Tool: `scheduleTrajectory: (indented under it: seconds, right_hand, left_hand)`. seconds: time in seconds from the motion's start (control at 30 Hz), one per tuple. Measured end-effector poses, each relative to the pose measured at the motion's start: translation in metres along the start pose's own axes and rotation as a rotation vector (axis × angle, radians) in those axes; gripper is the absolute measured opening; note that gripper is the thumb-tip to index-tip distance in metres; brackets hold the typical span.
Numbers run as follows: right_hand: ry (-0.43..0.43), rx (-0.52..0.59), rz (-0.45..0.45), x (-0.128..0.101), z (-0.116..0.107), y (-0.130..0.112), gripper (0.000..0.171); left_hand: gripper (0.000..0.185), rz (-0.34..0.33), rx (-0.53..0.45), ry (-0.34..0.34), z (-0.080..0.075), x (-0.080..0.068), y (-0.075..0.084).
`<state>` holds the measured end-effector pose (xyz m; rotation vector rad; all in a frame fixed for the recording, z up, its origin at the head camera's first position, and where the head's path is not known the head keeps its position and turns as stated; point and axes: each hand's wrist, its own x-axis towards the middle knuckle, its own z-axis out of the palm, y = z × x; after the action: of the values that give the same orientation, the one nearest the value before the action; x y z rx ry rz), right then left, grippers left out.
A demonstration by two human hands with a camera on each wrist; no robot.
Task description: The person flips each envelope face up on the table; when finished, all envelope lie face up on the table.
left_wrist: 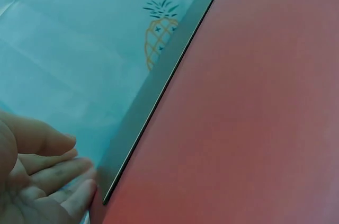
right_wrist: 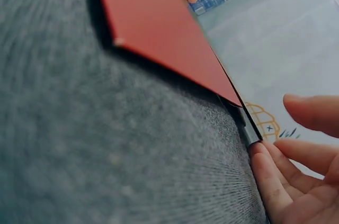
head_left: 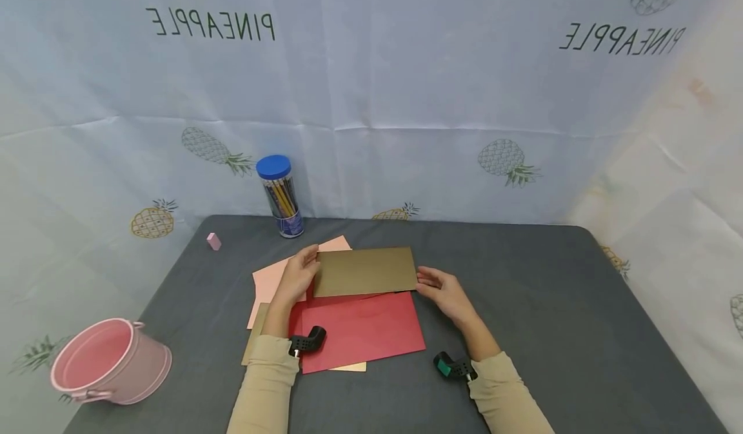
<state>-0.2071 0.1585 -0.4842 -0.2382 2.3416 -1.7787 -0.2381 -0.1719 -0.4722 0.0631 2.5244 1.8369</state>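
Observation:
A gold envelope-like paper rectangle (head_left: 366,271) lies across the far part of a red one (head_left: 366,331). My left hand (head_left: 298,273) is at its left end; in the left wrist view that hand (left_wrist: 42,176) has its fingers near the corner, the thumb held apart. At the right end is my right hand (head_left: 444,292). The right wrist view shows this hand's fingertips (right_wrist: 262,152) touching the gold piece's corner, with the thumb raised away. Neither hand curls round it. Pink pieces (head_left: 269,279) and another gold piece (head_left: 252,340) lie partly hidden beneath.
On the dark grey table (head_left: 522,305), a jar of pencils with a blue lid (head_left: 281,195) stands at the back. A small pink block (head_left: 213,241) lies at the back left, and a pink bucket (head_left: 113,363) stands at the left edge. A pineapple-print cloth (head_left: 406,98) hangs behind.

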Motion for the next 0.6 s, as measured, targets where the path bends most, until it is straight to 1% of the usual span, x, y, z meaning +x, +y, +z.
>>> scheduleTrajectory:
  seconds: [0.1,0.17,0.3,0.47,0.6]
  right_hand:
    - [0.009,0.060,0.002,0.0007,0.0013,-0.0003,0.057]
    - [0.027,0.091,0.005,0.0011,0.0027,0.0004,0.056]
    - [0.078,0.122,0.009,0.0030,0.0050,0.0022,0.053]
    - [0.138,0.165,0.024,0.0060,0.0051,0.0057,0.050]
    - [0.161,0.202,0.031,0.0070,0.0050,0.0063,0.050]
  left_hand:
    - [0.050,0.002,-0.070,0.033,0.0002,0.0001,0.0005]
    - [0.051,-0.009,-0.118,0.057,0.0008,-0.0006,0.0011]
    - [0.053,-0.025,-0.201,0.087,0.0011,-0.0010,0.0011]
    - [0.052,-0.047,-0.297,0.091,0.0020,-0.0001,0.0013]
    - [0.050,-0.063,-0.324,0.074,0.0023,0.0007,0.0005]
